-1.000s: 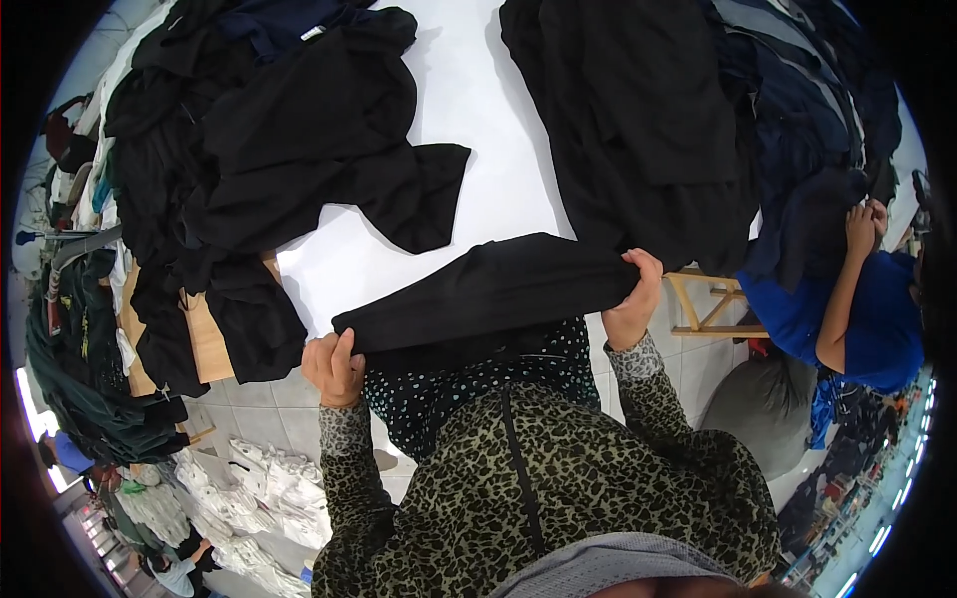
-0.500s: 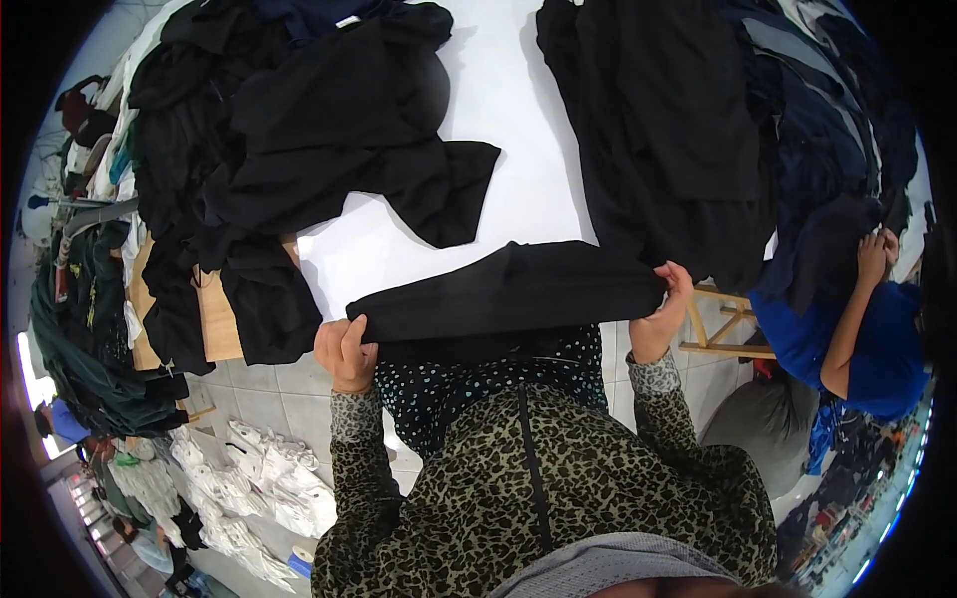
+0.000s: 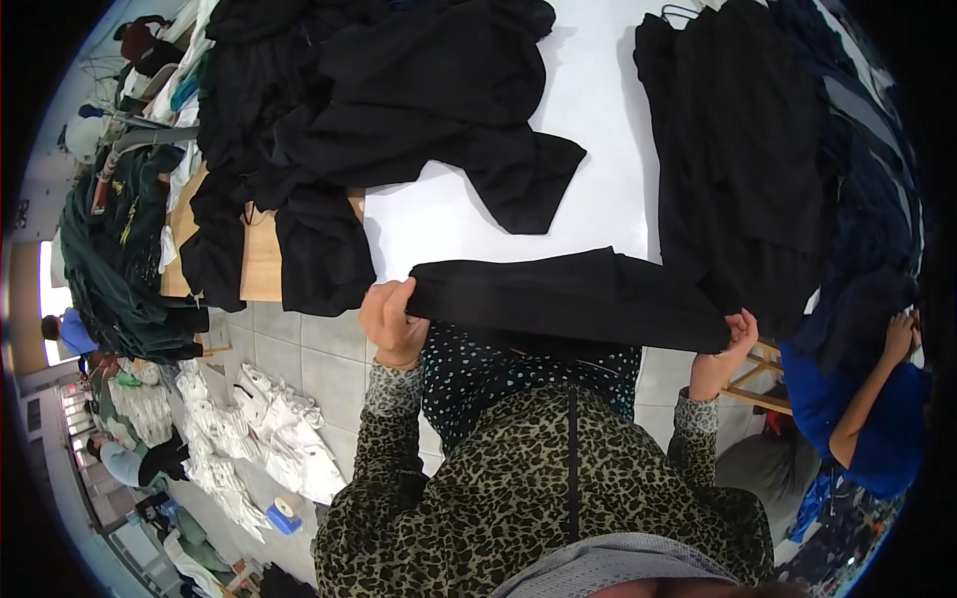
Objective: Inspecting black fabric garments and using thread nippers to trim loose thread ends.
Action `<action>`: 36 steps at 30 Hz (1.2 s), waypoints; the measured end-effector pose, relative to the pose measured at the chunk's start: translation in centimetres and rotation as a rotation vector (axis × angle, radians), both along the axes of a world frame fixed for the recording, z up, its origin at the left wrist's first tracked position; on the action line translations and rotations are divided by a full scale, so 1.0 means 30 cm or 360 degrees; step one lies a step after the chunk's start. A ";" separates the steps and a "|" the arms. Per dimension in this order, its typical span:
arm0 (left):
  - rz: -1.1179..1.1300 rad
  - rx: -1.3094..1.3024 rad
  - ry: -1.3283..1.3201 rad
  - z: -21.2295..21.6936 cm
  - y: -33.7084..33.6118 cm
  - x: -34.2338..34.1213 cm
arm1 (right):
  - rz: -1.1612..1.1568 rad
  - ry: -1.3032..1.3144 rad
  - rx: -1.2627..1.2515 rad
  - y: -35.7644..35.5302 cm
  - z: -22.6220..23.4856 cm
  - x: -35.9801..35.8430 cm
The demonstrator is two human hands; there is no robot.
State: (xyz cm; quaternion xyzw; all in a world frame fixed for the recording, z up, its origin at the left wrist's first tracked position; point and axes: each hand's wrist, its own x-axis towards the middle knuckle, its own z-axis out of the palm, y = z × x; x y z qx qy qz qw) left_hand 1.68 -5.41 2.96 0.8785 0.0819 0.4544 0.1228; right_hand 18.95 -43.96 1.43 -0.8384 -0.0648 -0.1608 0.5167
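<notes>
White counter [image 3: 598, 130] ahead of me w/ black garment piles [image 3: 399, 110] left, dark stack [image 3: 758, 149] right. White clothes [image 3: 269, 439] on tiled floor. Co-worker in blue [image 3: 877, 419] at right.

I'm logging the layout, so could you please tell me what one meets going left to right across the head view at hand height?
Dark green garments → left hand → folded black garment → right hand → person in blue.

Bright even overhead light, soft shadows, strong fisheye bending, dark rim

Both hands [image 3: 393, 321] [image 3: 736, 334] stretching a folded black garment [image 3: 568, 297], white table [image 3: 608, 140] beyond
</notes>
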 end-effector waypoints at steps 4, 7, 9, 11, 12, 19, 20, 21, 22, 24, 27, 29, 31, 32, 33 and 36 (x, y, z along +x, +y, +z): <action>-0.0124 -0.0077 0.0019 0.013 -0.040 0.001 | 0.0035 0.0063 -0.0045 0.015 -0.003 -0.026; -0.0253 -0.0248 0.0014 0.043 -0.112 0.039 | 0.0240 0.0201 -0.0475 0.067 0.040 -0.049; -0.0262 -0.0485 0.0098 0.076 -0.178 0.084 | 0.0617 0.0092 -0.1129 0.115 0.118 -0.044; -0.0454 -0.0507 0.0189 0.094 -0.211 0.146 | 0.0887 -0.0009 -0.0905 0.205 0.207 -0.080; -0.0605 -0.0511 0.0226 0.123 -0.236 0.184 | 0.1036 -0.0039 -0.0847 0.258 0.258 -0.109; -0.0688 -0.0528 0.0227 0.247 -0.350 0.310 | 0.1175 0.0354 0.0002 0.448 0.240 -0.100; -0.0534 -0.0608 0.0330 0.248 -0.356 0.299 | 0.1127 0.0350 0.0062 0.448 0.238 -0.083; -0.0482 -0.0723 0.0384 0.247 -0.369 0.293 | 0.1016 0.0479 0.0320 0.454 0.251 -0.072; -0.0430 -0.0841 0.0441 0.248 -0.382 0.278 | 0.0930 0.0698 0.0762 0.459 0.267 -0.066; -0.0416 -0.0742 0.0389 0.168 -0.420 0.247 | 0.0633 0.0950 0.1459 0.486 0.307 -0.060; -0.0326 -0.0656 0.0356 0.052 -0.467 0.215 | 0.0560 0.0894 0.1717 0.489 0.385 -0.040; -0.0211 -0.0642 0.0301 -0.005 -0.462 0.200 | 0.0463 0.0787 0.1782 0.472 0.386 -0.014; -0.0023 -0.0783 0.0367 -0.064 -0.410 0.165 | 0.0513 0.0674 0.1755 0.431 0.378 0.009; 0.0026 -0.0689 0.0302 -0.064 -0.373 0.160 | 0.0509 0.0660 0.1741 0.410 0.361 0.015; 0.0078 -0.0574 0.0248 -0.058 -0.336 0.153 | 0.0441 0.0491 0.1530 0.392 0.342 0.020; 0.0202 -0.0405 -0.0007 -0.010 -0.249 0.107 | 0.0311 -0.0018 0.0896 0.278 0.219 0.079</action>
